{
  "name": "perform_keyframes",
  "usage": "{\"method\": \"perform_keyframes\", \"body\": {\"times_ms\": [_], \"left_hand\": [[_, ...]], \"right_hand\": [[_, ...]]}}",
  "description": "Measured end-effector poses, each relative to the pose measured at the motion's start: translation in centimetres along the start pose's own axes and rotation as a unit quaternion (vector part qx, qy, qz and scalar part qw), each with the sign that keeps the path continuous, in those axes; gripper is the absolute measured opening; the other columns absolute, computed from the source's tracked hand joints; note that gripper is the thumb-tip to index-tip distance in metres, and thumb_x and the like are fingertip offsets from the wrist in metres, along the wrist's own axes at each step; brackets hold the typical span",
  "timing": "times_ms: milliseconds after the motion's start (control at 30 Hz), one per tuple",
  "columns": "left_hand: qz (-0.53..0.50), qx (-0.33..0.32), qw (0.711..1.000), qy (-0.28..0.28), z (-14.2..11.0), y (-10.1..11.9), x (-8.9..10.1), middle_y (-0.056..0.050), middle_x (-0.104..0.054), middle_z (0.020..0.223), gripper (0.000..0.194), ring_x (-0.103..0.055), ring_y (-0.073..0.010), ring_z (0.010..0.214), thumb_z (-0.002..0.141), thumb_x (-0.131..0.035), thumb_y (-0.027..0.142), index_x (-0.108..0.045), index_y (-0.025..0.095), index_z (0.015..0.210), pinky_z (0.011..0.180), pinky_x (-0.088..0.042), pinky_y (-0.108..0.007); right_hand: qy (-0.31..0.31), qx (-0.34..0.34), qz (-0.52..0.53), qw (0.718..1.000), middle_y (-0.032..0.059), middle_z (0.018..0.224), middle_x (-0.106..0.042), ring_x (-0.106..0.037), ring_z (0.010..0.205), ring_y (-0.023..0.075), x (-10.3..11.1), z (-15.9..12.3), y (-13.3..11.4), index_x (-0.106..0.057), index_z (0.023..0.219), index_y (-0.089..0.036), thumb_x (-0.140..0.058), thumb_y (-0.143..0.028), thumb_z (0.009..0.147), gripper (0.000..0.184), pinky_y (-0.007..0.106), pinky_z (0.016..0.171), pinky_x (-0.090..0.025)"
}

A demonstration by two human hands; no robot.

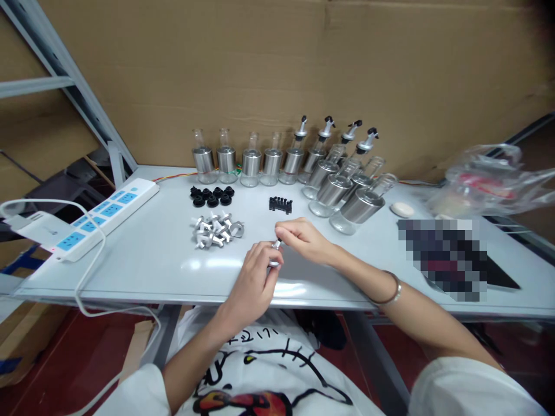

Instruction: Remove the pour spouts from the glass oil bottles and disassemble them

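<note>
My left hand (pixel 254 277) is closed around a silver pourer spout (pixel 276 245), held upright just above the table's front part. At the spout's tip, the thumb and fingers of my right hand (pixel 309 241) are pinched together; what lies between them is hidden. Beyond my hands is a small row of black caps (pixel 280 204). To the left lie a heap of silver pourer spouts (pixel 217 231) and a group of black stoppers (pixel 212 196).
Glass bottles with steel sleeves (pixel 251 163) line the back; several carry spouts (pixel 328 127). A white power strip (pixel 108 216) with a cable lies left. On the right are a white oval object (pixel 402 209), a plastic bag (pixel 481 185) and a blurred dark item (pixel 446 260).
</note>
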State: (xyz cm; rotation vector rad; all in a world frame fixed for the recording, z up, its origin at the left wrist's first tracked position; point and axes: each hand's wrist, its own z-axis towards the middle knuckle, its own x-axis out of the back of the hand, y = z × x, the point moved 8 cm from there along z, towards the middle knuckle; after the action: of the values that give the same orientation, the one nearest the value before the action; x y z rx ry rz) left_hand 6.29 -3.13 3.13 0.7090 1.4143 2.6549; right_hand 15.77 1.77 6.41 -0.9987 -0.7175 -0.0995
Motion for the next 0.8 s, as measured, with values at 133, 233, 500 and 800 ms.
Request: {"method": "perform_keyframes", "body": {"times_ms": [133,233,500,800], "left_hand": [[-0.043,0.016,0.997,0.066,-0.2,-0.4,1.0,-0.006,-0.053,0.106,0.013,-0.051,-0.0161,0.096,0.091,-0.041,0.011,-0.040,0.023,0.097,0.083,-0.040,-0.031],[-0.068,0.032,0.995,0.073,-0.3,-0.5,1.1,-0.006,-0.055,0.106,0.012,-0.051,-0.0143,0.090,0.091,-0.043,0.012,-0.040,0.022,0.097,0.081,-0.040,-0.029],[-0.090,0.041,0.992,0.080,-0.4,-0.6,1.1,-0.006,-0.054,0.108,0.012,-0.050,-0.0134,0.091,0.092,-0.043,0.012,-0.041,0.022,0.097,0.084,-0.039,-0.029],[-0.097,0.053,0.991,0.071,-0.4,-0.7,1.0,-0.006,-0.054,0.109,0.010,-0.051,-0.0133,0.092,0.092,-0.044,0.014,-0.041,0.022,0.097,0.084,-0.040,-0.029]], "right_hand": [[0.122,-0.069,0.056,0.989,-0.0007,0.060,-0.052,-0.045,0.055,0.0104,3.7,0.4,2.8,-0.054,0.061,-0.018,-0.054,-0.056,0.083,0.045,0.024,0.054,-0.038],[0.155,-0.083,0.073,0.982,0.0038,0.078,-0.061,-0.051,0.062,0.0126,5.7,0.6,5.0,-0.065,0.075,-0.017,-0.069,-0.052,0.070,0.036,0.027,0.057,-0.044],[0.050,-0.118,-0.145,0.981,0.0013,0.066,-0.062,-0.053,0.059,0.0125,5.0,0.3,6.4,-0.061,0.080,-0.016,-0.052,-0.030,0.082,0.016,0.025,0.062,-0.042],[-0.093,-0.166,-0.226,0.955,0.0017,0.074,-0.065,-0.057,0.066,0.0143,3.8,-0.3,7.9,-0.060,0.077,-0.019,-0.052,-0.018,0.082,0.009,0.025,0.065,-0.042]]}}
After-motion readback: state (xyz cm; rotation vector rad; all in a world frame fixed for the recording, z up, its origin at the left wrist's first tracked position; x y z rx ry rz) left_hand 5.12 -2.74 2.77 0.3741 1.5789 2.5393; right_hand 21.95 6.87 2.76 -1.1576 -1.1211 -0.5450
